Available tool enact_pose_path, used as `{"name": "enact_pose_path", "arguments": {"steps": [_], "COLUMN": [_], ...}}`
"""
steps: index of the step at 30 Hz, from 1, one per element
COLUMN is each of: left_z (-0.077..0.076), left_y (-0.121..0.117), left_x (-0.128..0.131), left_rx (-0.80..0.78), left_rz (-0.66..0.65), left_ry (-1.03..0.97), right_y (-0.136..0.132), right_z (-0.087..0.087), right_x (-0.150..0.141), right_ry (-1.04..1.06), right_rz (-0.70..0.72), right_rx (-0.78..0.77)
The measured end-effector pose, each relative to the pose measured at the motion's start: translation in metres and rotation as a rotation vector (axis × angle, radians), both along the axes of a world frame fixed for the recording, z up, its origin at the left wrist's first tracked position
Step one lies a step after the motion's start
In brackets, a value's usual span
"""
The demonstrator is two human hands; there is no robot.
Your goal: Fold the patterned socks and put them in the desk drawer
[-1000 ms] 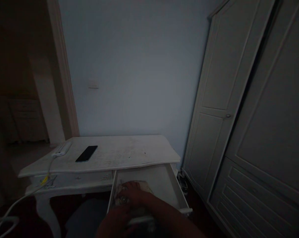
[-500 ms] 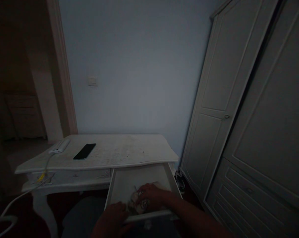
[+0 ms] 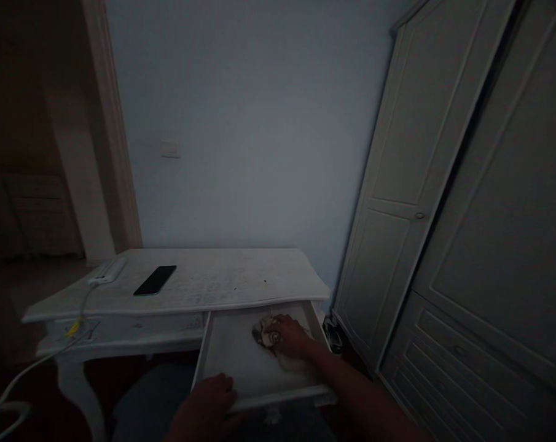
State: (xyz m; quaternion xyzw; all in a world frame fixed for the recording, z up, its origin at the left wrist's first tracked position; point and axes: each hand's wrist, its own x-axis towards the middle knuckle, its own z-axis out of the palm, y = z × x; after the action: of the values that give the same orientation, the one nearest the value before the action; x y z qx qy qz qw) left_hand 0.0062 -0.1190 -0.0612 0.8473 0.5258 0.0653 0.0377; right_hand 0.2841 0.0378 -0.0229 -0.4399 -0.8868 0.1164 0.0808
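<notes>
A white drawer [image 3: 241,362] is pulled out from the right half of a worn white desk [image 3: 241,273]. My left hand [image 3: 211,399] grips the drawer's front left corner, its fingers curled over the edge and its thumb below. Inside, towards the back right, my right hand [image 3: 290,336] is closed on a bunched pale cloth [image 3: 263,333] with a dark pattern and presses it against the drawer bottom. Part of the cloth trails under my wrist, and the palm hides the rest.
On the desk lie a black phone [image 3: 155,280] and a white power strip [image 3: 108,272], whose cable [image 3: 33,366] hangs down at the left. A pale wardrobe [image 3: 397,245] stands at the right. Dark shoes [image 3: 333,336] sit between it and the desk.
My right hand has moved the cloth from the drawer's front towards its back right. My left hand has stayed on the front left corner.
</notes>
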Motion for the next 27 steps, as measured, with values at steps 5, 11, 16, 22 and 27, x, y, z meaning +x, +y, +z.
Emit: {"name": "enact_pose_path", "arguments": {"steps": [5,11,16,22,27], "left_z": [0.012,0.021,0.025,0.018,0.015], "left_y": [-0.002,-0.001,-0.004,-0.002,-0.001], "left_x": [0.005,0.009,0.012,0.007,0.006], "left_rx": [-0.035,-0.068,-0.080,-0.054,-0.039], "left_rz": [-0.008,-0.030,-0.003,-0.044,-0.042], "left_ry": [0.062,0.067,0.047,-0.010,-0.040], "right_y": [0.010,0.008,-0.012,-0.026,-0.034], "right_z": [-0.005,-0.010,-0.010,-0.009,-0.007], "right_x": [-0.042,-0.107,-0.142,-0.124,-0.071], "right_ry": [-0.005,-0.012,-0.040,-0.114,-0.141], "right_rz": [-0.154,-0.105,0.105,0.419,0.597], "right_rx": [0.056,0.095,0.083,0.003,-0.102]}}
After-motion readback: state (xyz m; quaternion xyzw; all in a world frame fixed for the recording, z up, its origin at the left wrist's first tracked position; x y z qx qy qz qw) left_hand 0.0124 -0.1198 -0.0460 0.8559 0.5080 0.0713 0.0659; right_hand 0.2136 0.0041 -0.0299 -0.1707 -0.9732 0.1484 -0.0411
